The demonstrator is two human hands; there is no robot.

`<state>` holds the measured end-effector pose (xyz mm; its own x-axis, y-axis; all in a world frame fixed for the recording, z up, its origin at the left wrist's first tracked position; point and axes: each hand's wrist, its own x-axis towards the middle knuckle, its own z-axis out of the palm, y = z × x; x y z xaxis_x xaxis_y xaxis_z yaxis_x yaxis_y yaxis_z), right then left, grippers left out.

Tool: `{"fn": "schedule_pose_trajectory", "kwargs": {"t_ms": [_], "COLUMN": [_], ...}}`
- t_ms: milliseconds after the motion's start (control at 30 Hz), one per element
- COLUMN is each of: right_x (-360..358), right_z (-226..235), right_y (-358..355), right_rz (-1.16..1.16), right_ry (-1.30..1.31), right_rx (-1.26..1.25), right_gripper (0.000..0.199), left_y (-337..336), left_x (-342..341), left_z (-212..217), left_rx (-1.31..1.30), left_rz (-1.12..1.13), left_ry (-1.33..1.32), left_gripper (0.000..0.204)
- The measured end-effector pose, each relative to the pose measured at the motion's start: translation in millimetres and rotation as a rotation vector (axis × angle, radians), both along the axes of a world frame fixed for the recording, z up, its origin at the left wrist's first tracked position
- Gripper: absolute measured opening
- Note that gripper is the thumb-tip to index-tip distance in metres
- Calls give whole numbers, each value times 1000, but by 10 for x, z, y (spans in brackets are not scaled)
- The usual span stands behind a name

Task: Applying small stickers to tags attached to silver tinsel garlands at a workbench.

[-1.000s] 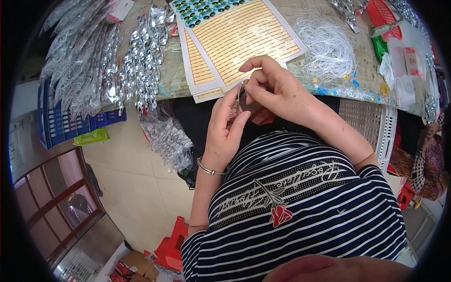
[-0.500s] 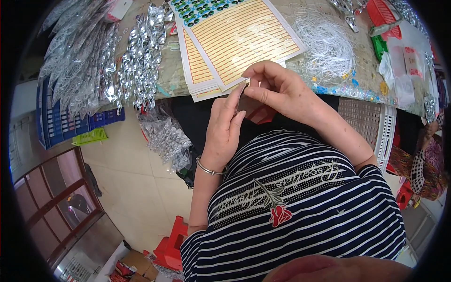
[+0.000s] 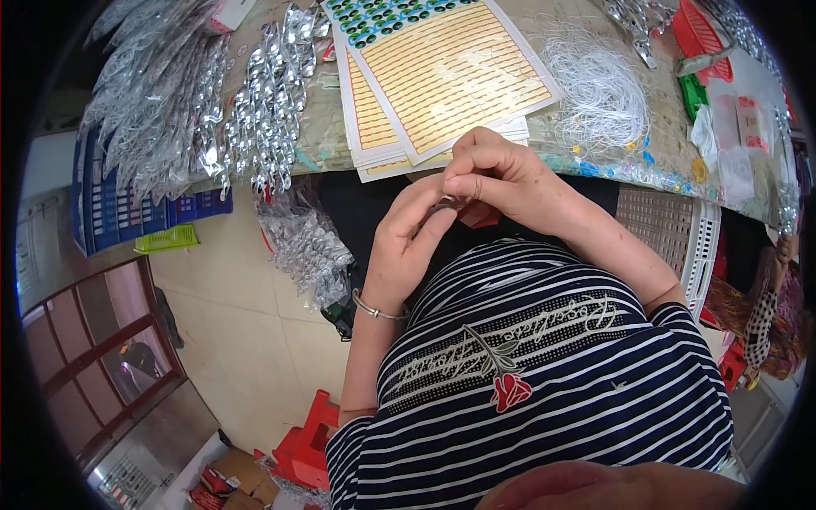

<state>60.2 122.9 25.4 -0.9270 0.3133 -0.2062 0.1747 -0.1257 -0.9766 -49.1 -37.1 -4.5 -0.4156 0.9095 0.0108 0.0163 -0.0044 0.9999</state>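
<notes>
Pinched between both sets of your fingertips is a small dark item [image 3: 444,206], too small and covered to identify. Your right hand [image 3: 501,178] is curled over it from above, thumb and forefinger closed on it; your left hand [image 3: 412,246] comes up from below with fingers pressed against the same spot. Both grips closed on it. It sits in the air over your lap, just off the near edge of the tabletop [image 3: 323,144], not resting on anything.

Bracelet [image 3: 374,308] on your left wrist, striped shirt [image 3: 544,382] below.

On the tabletop: stack of yellow-lined sticker sheets [image 3: 450,72] at the near edge, directly beyond your hands, with a sheet of green dots [image 3: 378,17] behind it. Bundle of white string [image 3: 599,85] to the right of the sheets. Rows of shiny silver packets [image 3: 263,102] toward the left edge, more of them spilling over a blue crate [image 3: 127,212] and hanging below the near edge [image 3: 306,246]. White slatted basket [image 3: 671,229] at your right, under the table edge.

Progress, as judged: one piece in hand, being worked. Many silver packets look already made up on the left; the sticker sheets look mostly full and plenty of string is left, so a lot likely remains.
</notes>
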Motion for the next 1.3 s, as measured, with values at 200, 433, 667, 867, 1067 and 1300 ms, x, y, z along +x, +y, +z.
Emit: {"fn": "schedule_pose_trajectory", "kwargs": {"t_ms": [200,433,667,867,1067,1300], "right_x": [-5,130,496,468,160,153], "right_z": [-23,11,-42,133,97,90], "right_y": [-30,84,518,456,137,185], "right_rz": [-7,95,36,-56,5,-47], "right_ry": [19,-14,21,30,244,212], "right_rx": [-58,264,751,633,666,635], "right_gripper": [10,8,5,6,5,5], "left_y": [95,-46,-409,-276,179,160], "left_x": [94,-9,-153,-107,35,56], "left_z": [87,110,-101,-80,175,203], "left_rx": [-6,-99,-222,-203,-104,-121], "left_rz": [126,210,259,207,202,180], "left_ry": [-271,-167,-141,-27,-87,-213], "left_gripper": [14,11,11,12,14,14]}}
